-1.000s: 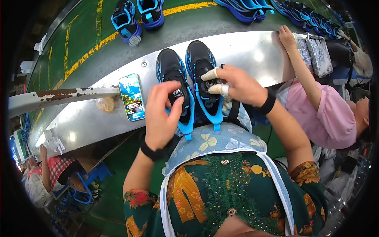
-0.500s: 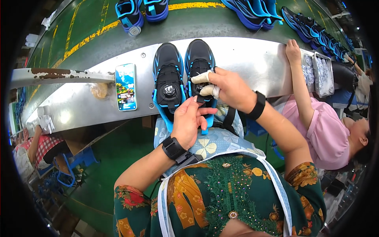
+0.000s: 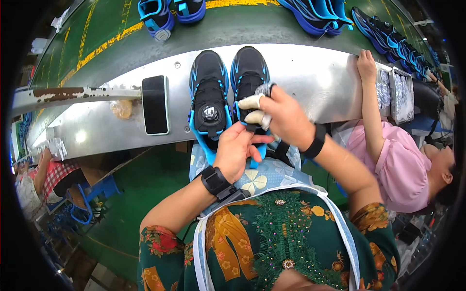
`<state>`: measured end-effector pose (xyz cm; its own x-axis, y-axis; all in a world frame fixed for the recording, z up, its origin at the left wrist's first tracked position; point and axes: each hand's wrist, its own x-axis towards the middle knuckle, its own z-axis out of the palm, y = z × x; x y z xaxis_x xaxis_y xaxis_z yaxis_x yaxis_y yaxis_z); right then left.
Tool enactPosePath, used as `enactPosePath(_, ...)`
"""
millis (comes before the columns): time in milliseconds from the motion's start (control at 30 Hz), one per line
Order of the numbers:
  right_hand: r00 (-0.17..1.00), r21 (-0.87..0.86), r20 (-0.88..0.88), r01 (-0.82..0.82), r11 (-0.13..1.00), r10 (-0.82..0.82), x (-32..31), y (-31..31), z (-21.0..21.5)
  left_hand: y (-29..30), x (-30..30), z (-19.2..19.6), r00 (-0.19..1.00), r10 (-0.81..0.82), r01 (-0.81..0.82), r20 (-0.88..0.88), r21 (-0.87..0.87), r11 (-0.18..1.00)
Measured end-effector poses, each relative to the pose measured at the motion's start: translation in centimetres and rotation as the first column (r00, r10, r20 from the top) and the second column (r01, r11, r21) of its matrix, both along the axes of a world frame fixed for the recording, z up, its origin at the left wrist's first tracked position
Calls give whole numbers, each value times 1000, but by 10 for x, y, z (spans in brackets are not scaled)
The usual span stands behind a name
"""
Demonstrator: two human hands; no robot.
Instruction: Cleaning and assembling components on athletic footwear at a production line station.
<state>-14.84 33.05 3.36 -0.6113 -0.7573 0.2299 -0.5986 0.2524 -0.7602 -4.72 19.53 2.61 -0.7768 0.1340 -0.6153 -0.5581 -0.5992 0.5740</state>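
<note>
Two black sneakers with blue trim lie side by side before me, toes pointing away. The left sneaker [image 3: 208,72] shows its round dial [image 3: 209,113] on the tongue. On the right sneaker [image 3: 249,68], my right hand [image 3: 286,116] bends over the dial area, with pale covers on its fingers; the dial and whatever the fingertips grip are hidden. My left hand [image 3: 233,150] is at the opening of the same sneaker, thumb and forefinger closed on the black tongue tab [image 3: 251,127], its other fingers partly curled.
A phone [image 3: 155,105] lies left on the metal table [image 3: 310,68], near a painted metal bar [image 3: 77,94]. More sneakers [image 3: 310,17] stand on the green surface beyond. At right, a co-worker's arm [image 3: 368,92] rests by a tray of small clear packets [image 3: 403,94].
My right hand has moved slightly toward me and now covers the dial seen between its fingers before. The left thumb and forefinger have closed on the tongue tab. The phone screen has gone dark.
</note>
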Motion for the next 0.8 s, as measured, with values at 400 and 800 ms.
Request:
enactPosePath(400, 880, 95, 346, -376, 922, 324, -58, 13, 30, -7, -4, 12, 999, 30, -27, -31, 98, 995)
enactPosePath(800, 870, 26, 418, -298, 954, 260, -51, 10, 18, -4, -5, 6, 999, 37, -38, 7, 90, 995)
